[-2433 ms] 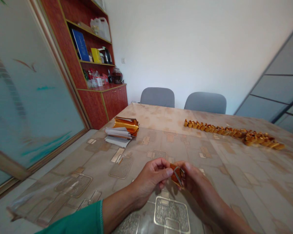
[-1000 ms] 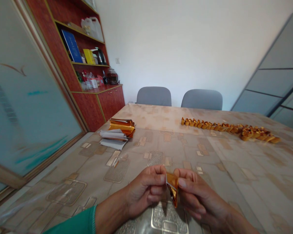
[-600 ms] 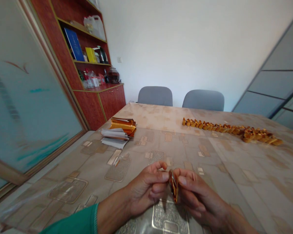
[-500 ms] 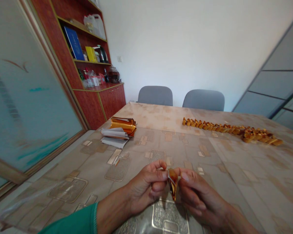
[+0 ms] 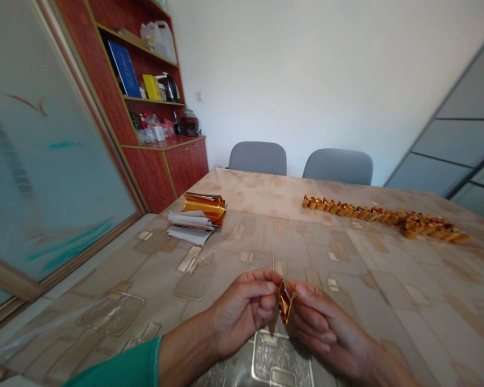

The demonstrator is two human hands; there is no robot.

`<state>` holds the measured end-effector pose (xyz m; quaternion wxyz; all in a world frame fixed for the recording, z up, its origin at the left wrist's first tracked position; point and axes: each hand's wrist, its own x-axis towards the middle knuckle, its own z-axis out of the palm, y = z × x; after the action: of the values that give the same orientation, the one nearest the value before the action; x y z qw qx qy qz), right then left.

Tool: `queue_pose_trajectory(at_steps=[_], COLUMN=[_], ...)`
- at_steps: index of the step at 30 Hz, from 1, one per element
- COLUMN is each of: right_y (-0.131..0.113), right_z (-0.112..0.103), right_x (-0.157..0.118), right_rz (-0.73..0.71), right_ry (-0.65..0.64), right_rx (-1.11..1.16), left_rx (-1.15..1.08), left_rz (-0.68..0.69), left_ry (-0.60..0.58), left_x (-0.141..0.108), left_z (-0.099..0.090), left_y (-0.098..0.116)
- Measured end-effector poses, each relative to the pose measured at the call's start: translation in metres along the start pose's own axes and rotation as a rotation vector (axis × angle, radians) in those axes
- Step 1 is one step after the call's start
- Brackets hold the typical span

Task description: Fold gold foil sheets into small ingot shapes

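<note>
i am pinching the small gold foil piece (image 5: 285, 303) between the fingers of my left hand (image 5: 244, 307) and right hand (image 5: 326, 317) above the worktop (image 5: 232, 258), apparently shaping its folds, and the next move is probably calling for gentle, even pressure.

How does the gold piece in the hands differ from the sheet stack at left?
The gold piece is held between left hand and right hand; the sheet stack lies on the table. The gold piece is small and pointed below; the sheet stack is bigger, with curved sheets. The sheet stack shows much pale grey, the gold piece little. Both shine gold.
</note>
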<state>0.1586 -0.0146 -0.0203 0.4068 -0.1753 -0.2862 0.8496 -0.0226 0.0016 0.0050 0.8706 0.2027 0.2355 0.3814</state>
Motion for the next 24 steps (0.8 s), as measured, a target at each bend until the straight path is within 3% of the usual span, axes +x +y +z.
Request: queue_pose_trajectory(at_steps=[12, 24], right_y=[-0.003, 0.0], right_z=[-0.005, -0.005], right_x=[0.001, 0.001], right_rz=[0.039, 0.061], right_ry=[0.008, 0.03], right_rx=[0.032, -0.038], left_rx=[0.13, 0.427], left_rz=[0.033, 0.156], left_ry=[0.057, 0.163], left_x=[0.001, 0.002], left_z=[0.004, 0.008], left_y=[-0.003, -0.01])
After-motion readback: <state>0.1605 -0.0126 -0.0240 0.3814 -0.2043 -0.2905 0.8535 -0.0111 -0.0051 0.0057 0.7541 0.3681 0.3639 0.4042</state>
